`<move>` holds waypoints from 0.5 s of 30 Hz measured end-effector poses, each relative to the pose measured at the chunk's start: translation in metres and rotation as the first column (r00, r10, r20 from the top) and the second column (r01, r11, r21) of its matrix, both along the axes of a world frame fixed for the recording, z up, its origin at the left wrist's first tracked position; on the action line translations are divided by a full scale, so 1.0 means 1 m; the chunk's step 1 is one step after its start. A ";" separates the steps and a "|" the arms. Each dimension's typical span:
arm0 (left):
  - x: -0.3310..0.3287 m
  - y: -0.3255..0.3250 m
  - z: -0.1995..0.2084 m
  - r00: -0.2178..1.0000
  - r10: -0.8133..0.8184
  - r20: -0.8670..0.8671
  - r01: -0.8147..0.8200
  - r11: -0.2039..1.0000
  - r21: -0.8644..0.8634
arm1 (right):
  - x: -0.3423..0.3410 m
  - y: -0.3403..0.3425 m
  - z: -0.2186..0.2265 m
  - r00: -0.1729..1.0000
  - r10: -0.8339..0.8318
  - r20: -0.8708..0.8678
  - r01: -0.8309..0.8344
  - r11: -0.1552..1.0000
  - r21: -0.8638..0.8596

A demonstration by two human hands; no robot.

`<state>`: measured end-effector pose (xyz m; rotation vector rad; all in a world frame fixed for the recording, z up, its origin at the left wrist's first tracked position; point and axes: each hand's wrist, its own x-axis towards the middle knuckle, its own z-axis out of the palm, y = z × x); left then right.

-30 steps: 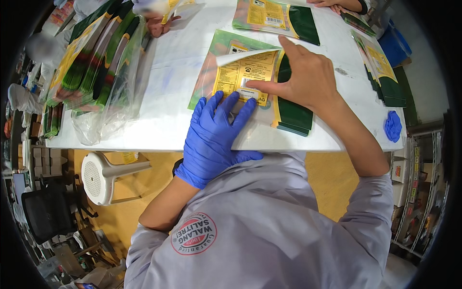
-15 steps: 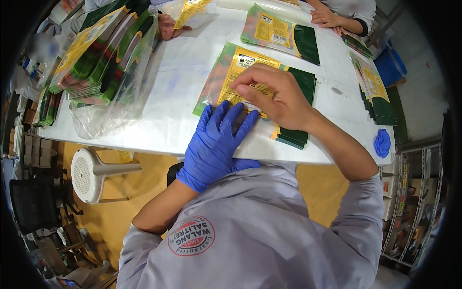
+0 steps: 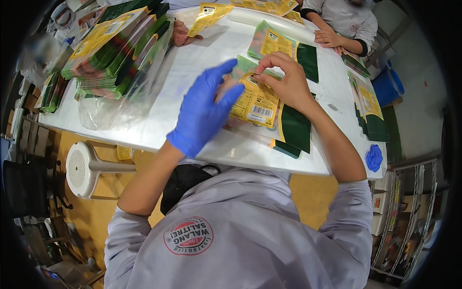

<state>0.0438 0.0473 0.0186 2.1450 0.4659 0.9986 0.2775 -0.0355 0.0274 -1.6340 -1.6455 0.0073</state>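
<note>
A printed plastic pouch (image 3: pixel 294 127), green with a dark green end and a yellow label (image 3: pixel 257 98), lies on top of others at the table's near edge. My right hand (image 3: pixel 288 82), bare, has thumb and forefinger pinched on the label's upper left corner, where a pale edge shows. In a blue glove, my left hand (image 3: pixel 199 108) hovers at the pouch's left side, fingers stretched and thumb apart. Its thumb tip reaches over the label; whether it touches cannot be told.
Stacked pouches (image 3: pixel 103 62) partly in a clear bag stand at the left. More pouches (image 3: pixel 284 50) lie ahead and a pile (image 3: pixel 368 103) at the right, near a crumpled blue glove (image 3: pixel 374 158). Co-workers' hands (image 3: pixel 329 38) rest across the table. A white stool (image 3: pixel 79 168) stands left.
My left hand has lifted off the pouch and moved up and left. My right hand has shifted slightly up and right, its fingertips now at the label's corner.
</note>
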 end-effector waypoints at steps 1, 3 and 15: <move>0.013 0.020 -0.001 0.996 0.091 -0.003 -0.091 0.991 -0.100 | 0.000 -0.002 0.001 0.999 0.028 0.031 -0.030 0.998 0.061; 0.034 0.046 0.000 0.969 0.149 -0.200 -0.181 0.972 -0.152 | -0.005 -0.011 0.003 0.994 -0.015 0.110 0.000 0.991 0.136; 0.063 0.082 -0.010 0.988 0.062 -0.143 -0.115 0.911 -0.397 | 0.005 -0.064 0.018 0.985 -0.045 0.167 -0.009 0.951 0.309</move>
